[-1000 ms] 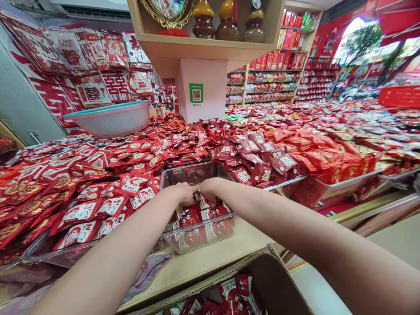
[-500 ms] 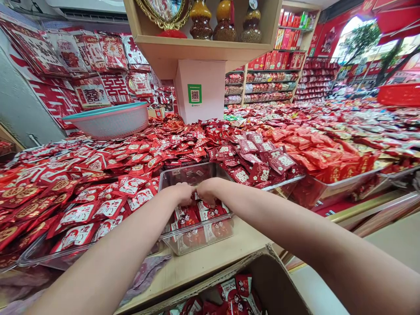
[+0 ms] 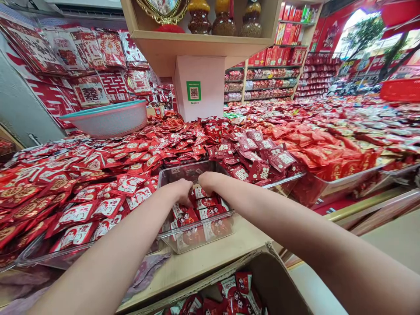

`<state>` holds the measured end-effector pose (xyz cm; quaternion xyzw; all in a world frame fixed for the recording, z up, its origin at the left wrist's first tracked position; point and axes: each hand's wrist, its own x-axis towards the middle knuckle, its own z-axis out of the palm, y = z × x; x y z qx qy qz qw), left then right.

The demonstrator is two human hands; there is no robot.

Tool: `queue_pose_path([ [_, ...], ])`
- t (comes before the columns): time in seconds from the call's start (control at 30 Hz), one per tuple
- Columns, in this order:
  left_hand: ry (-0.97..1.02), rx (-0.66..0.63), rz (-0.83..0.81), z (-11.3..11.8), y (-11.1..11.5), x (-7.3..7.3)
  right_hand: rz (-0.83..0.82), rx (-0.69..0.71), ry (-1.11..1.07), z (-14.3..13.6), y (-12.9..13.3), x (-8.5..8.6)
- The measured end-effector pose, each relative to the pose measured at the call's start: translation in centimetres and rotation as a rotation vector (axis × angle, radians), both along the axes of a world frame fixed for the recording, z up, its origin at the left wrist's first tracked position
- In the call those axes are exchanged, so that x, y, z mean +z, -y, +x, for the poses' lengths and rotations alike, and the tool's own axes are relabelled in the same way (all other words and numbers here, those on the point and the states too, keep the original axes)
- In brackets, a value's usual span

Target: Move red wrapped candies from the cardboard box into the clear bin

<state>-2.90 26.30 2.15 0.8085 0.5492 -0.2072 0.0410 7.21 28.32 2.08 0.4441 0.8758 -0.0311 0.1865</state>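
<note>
Elbow-deep among red packets, a person leans both arms over a worktop (image 3: 200,260), the two hands meeting inside a clear plastic bin (image 3: 173,176). The left hand (image 3: 182,191) bends downward at the bin's left side, thumb and curled fingers somewhat apart over the contents; its fingertips are partly hidden, and whether it has hold of anything cannot be told. Just beside it, the right hand (image 3: 207,182) dips in with its knuckles up, its fingers largely out of sight behind the wrist, so its grip cannot be told either. Red-and-white packets (image 3: 208,203) sit in rows in the bin, below and in front of the hands, some showing through its transparent front wall. Nearer the person, an open cardboard box (image 3: 278,273) holds more packets (image 3: 234,292) of similar colouring. A crumpled purple cloth (image 3: 149,270) lies at the worktop's edge, beside the left forearm. Heaped white-fronted packets (image 3: 78,212) fill a tray to the left, dark red packets (image 3: 262,159) lie piled to the right, and a pale basket with a blue rim (image 3: 110,119) rests on the stock behind.
</note>
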Motion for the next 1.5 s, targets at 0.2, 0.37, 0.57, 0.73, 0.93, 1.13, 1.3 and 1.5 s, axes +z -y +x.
queue_pose_path([
  [0.2,0.051,-0.046,-0.059,0.0,0.1,0.4,0.015,-0.061,0.010,-0.2,0.1,-0.5],
  [0.37,0.039,-0.038,-0.011,-0.1,0.0,0.3,0.035,-0.079,-0.045,-0.2,0.0,-0.8],
  [0.57,-0.025,-0.027,-0.023,-0.2,0.0,-0.3,0.036,-0.085,-0.061,-0.2,-0.1,-1.3],
  [0.73,-0.031,-0.017,0.023,0.0,-0.2,-0.8,-0.016,-0.036,-0.101,0.4,0.5,-0.8],
  [0.93,-0.030,0.039,0.052,0.2,-0.2,-0.5,-0.029,-0.034,-0.127,0.8,1.2,-0.1],
  [1.13,-0.084,0.164,0.082,0.1,0.3,-0.4,0.016,-0.089,-0.126,0.6,1.5,0.3],
  [1.3,-0.142,0.230,0.072,0.2,0.5,-0.3,0.014,-0.005,-0.102,0.4,1.8,0.5],
  [1.5,-0.152,0.193,0.048,0.6,0.8,-0.1,0.006,-0.067,-0.104,-0.2,1.8,1.1],
])
